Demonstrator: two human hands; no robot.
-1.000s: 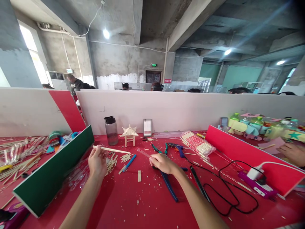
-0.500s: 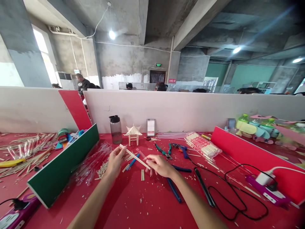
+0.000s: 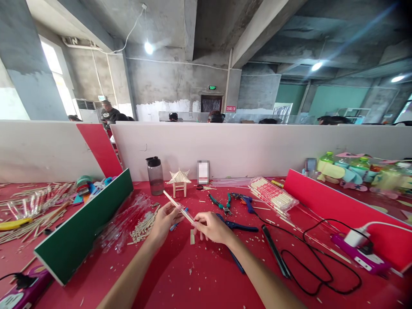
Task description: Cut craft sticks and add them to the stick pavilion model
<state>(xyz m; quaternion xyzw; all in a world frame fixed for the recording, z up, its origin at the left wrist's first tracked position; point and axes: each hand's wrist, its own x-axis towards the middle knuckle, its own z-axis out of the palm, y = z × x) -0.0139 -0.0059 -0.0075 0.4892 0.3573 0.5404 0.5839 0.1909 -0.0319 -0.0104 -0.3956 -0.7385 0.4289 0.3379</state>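
Observation:
My left hand [image 3: 164,223] and my right hand [image 3: 210,226] meet over the red table [image 3: 199,279], both pinching a pair of pale wooden chopsticks [image 3: 177,205] that slants up to the left. The left fingers grip its middle, the right fingers its near end. Below the hands lie short cut sticks [image 3: 192,237] and a blue pen [image 3: 175,223]. A heap of cut stick pieces [image 3: 143,227] sits left of my left hand. Behind stand a small wooden pavilion model [image 3: 179,181] and a dark bottle [image 3: 154,176].
Blue-handled pliers [image 3: 236,244], green cutters [image 3: 222,204], a glue gun [image 3: 243,199], a pack of chopsticks [image 3: 273,197] and a black cable [image 3: 309,257] running to a power strip [image 3: 357,253] lie to the right. A green board [image 3: 86,223] and a red board [image 3: 341,214] fence the sides. Clear wrappers [image 3: 122,219] lie on the left.
My left hand carried the chopsticks from the left to the centre. My right hand left the pliers and took hold of the chopsticks' near end.

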